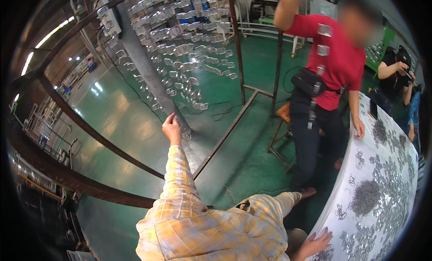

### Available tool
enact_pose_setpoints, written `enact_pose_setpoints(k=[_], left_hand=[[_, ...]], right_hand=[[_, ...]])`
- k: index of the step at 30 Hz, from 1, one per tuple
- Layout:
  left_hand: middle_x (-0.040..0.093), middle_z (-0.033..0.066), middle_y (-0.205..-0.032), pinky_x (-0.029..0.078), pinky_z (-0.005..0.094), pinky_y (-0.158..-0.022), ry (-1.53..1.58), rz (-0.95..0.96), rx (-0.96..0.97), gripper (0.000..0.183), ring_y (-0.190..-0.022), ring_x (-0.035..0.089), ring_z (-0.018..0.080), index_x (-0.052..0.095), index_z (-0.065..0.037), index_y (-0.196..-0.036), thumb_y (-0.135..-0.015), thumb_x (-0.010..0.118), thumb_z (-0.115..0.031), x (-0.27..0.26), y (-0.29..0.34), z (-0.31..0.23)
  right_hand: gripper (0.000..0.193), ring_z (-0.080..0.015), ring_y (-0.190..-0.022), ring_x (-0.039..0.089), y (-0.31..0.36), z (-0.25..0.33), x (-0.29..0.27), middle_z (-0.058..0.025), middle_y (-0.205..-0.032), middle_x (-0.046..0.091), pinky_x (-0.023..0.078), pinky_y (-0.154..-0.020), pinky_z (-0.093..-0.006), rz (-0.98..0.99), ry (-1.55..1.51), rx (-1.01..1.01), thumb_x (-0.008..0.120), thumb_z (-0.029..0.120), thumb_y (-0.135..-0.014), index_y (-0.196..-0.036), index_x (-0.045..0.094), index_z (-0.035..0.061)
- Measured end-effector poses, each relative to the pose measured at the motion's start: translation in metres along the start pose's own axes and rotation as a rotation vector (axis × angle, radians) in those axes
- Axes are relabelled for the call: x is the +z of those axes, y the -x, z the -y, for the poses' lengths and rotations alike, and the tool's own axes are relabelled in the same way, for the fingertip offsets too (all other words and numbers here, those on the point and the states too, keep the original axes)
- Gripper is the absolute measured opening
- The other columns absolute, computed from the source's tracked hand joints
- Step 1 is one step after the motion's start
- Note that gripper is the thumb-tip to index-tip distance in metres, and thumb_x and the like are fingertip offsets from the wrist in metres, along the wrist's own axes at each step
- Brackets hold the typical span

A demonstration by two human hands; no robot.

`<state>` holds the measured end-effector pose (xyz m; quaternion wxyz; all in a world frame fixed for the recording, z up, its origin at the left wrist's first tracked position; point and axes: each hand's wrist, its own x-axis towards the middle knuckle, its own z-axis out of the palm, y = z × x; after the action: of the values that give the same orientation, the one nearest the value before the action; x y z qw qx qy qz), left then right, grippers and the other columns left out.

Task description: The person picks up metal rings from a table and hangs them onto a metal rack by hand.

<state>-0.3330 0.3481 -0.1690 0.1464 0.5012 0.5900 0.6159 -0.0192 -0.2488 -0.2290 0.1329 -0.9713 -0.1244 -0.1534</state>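
My left arm, in a yellow plaid sleeve, reaches forward over the floor. My left hand (171, 129) has its fingertips pinched together, and whatever may be between them is too small to make out. It is raised in front of a grey pole (150, 78), near hanging strands of shiny clear pieces (180, 49). One small clear piece (186, 136) shows just beside the wrist. At the lower right, my right hand (315, 245) lies with fingers spread on the edge of a white-covered table (330, 211), next to dark wire hooks (340, 211).
Piles of hooks (365, 198) and flat shiny pieces (391, 171) cover the table. A person in red (333, 67) stands ahead, one arm raised, a strand of pieces hanging before them. Brown metal frame bars (112, 155) cross the left. More people (391, 72) are behind the table.
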Motion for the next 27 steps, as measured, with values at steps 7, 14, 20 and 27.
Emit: enact_pose_setpoints(k=[7,14,20,27], left_hand=[[0.067,0.0088,-0.085,0.048,0.0285,-0.071,0.001,0.104,0.196,0.015,-0.075,0.061,0.0143,0.063,-0.001,-0.095,-0.081,0.064,-0.004,0.000,0.028,0.005],[0.059,0.0079,-0.089,0.046,0.0278,-0.074,0.091,0.340,0.171,0.022,-0.082,0.058,0.0148,0.048,-0.002,-0.101,-0.084,0.061,-0.002,0.011,0.114,-0.013],[0.055,0.0060,-0.088,0.045,0.0263,-0.075,0.363,0.719,0.197,0.020,-0.082,0.055,0.0143,0.045,-0.001,-0.102,-0.086,0.057,0.001,0.048,0.191,-0.027],[0.055,0.0050,-0.087,0.044,0.0242,-0.073,0.552,1.088,0.207,0.019,-0.078,0.052,0.0112,0.044,-0.002,-0.101,-0.087,0.056,0.001,0.069,0.273,-0.100]], right_hand=[[0.059,-0.0376,-0.128,0.032,0.001,0.016,-0.011,-0.0195,-0.133,0.039,0.016,-0.108,-0.0565,-0.011,-0.001,0.006,0.065,0.006,-0.073,-0.128,0.044,0.0096],[0.055,-0.0392,-0.127,0.032,-0.001,0.025,-0.019,-0.0207,-0.130,0.041,0.014,-0.108,-0.0586,-0.026,-0.072,0.043,0.065,0.005,-0.068,-0.121,0.049,0.0066],[0.051,-0.0401,-0.125,0.034,-0.004,0.029,-0.026,-0.0195,-0.127,0.042,0.017,-0.107,-0.0588,-0.035,-0.142,0.069,0.069,0.009,-0.068,-0.116,0.052,0.0074],[0.048,-0.0391,-0.125,0.034,-0.007,0.029,-0.031,-0.0196,-0.124,0.043,0.017,-0.106,-0.0599,-0.080,-0.193,0.072,0.070,0.015,-0.069,-0.114,0.054,0.0079]])
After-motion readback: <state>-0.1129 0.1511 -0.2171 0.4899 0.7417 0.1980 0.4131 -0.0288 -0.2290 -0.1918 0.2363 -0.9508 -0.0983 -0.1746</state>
